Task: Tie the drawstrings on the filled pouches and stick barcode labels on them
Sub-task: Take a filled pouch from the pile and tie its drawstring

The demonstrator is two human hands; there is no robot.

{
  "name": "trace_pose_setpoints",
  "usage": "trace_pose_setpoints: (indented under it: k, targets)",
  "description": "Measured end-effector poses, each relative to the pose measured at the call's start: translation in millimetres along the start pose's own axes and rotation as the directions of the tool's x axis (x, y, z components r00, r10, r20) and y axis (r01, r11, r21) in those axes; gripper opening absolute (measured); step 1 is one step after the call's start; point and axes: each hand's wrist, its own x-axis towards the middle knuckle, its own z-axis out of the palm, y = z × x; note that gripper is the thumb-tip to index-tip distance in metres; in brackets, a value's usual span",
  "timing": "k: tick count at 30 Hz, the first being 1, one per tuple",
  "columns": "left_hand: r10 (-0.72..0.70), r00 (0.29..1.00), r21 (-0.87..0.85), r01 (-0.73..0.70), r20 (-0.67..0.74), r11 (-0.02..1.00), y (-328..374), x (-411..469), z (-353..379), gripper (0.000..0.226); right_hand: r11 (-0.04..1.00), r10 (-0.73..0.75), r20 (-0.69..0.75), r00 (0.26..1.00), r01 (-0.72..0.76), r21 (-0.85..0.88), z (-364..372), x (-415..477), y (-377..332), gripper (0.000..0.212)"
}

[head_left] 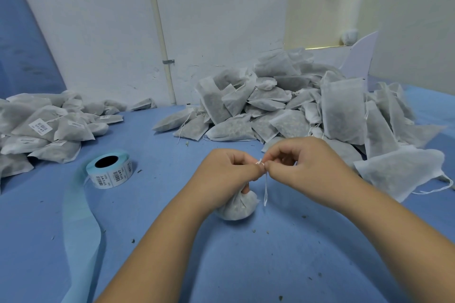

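Dozens of finished pouches (41,128), barcode stickers showing, lie heaped at the far left of the blue desk (246,265). Just beside that heap is the label roll (110,171), its bare backing strip (81,229) trailing toward the near edge. Centre now: the left hand (229,172) is curled, thumb and forefinger pinching the drawstring (265,187), lower fingers wrapped round the gathered neck of the pouch (237,206), which sits on the desk right under both hands. The right hand (302,165) meets it knuckle to knuckle, fingertips nipping the same string, and a loose end dangles beside the pouch. Soft, light stuff, I'd say: thin fabric and loose filling that will squash and shift, so the neck is the place to hold. The string looks fine and slippy, best pinched close to the knot. Far right, a big pile of unlabelled pouches (295,106) waits.
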Motion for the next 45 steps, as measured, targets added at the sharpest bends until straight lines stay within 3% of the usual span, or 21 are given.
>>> trace_pose_setpoints:
  k: [6,9,14,17,19,22,25,35,40,43,45]
  targets:
    - [-0.004,0.999,0.026,0.005,-0.039,1.0,-2.5,2.0,3.0,0.019,0.997,-0.011,-0.059,0.998,0.006,-0.083,3.5,0.6,3.9,0.018]
    - [-0.015,0.999,0.038,0.017,-0.044,0.999,-3.4,3.1,4.2,0.018,0.985,-0.001,-0.104,0.995,-0.016,-0.171,10.4,0.7,4.6,0.011]
    - [-0.03,0.999,0.058,0.031,-0.021,0.998,-2.1,3.0,6.1,0.018,0.92,-0.094,-0.155,0.983,0.027,-0.391,17.5,-1.2,6.1,0.019]
    - [-0.031,0.999,0.069,0.032,-0.027,0.997,-0.6,2.7,7.1,0.021,0.901,-0.114,-0.194,0.974,0.02,-0.432,20.2,-0.7,7.3,0.013]
    - [-0.032,0.999,0.066,0.034,-0.038,0.997,0.2,2.4,6.9,0.023,0.931,-0.094,-0.212,0.973,0.011,-0.364,19.3,0.4,7.8,0.012]
    - [-0.031,0.997,0.037,0.033,-0.069,0.999,0.4,2.2,5.1,0.023,0.994,0.006,-0.24,0.971,-0.031,-0.101,13.8,2.2,5.7,0.009]
    - [-0.032,0.995,-0.012,0.031,-0.095,0.999,-0.1,3.5,2.3,0.022,0.995,0.086,-0.266,0.96,-0.069,0.073,7.7,4.8,5.8,0.007]
    - [-0.015,0.983,-0.011,0.013,-0.182,1.0,-7.3,9.7,-5.4,0.026,0.983,0.153,-0.315,0.937,-0.113,0.142,-6.4,9.6,15.2,0.018]
    - [0.018,0.999,0.056,-0.021,0.042,0.998,-8.1,3.6,-12.5,0.015,0.968,0.214,-0.368,0.905,-0.145,0.206,-12.4,12.9,25.4,0.015]
    - [-0.021,0.978,0.193,-0.02,0.206,0.981,-11.9,1.2,-14.9,0.044,0.955,0.263,-0.392,0.882,-0.18,0.234,-16.9,14.6,31.9,0.012]
    - [-0.04,0.967,0.217,-0.016,0.253,0.976,-12.5,-0.2,-15.4,0.052,0.946,0.288,-0.401,0.87,-0.194,0.26,-19.6,15.6,35.0,0.013]
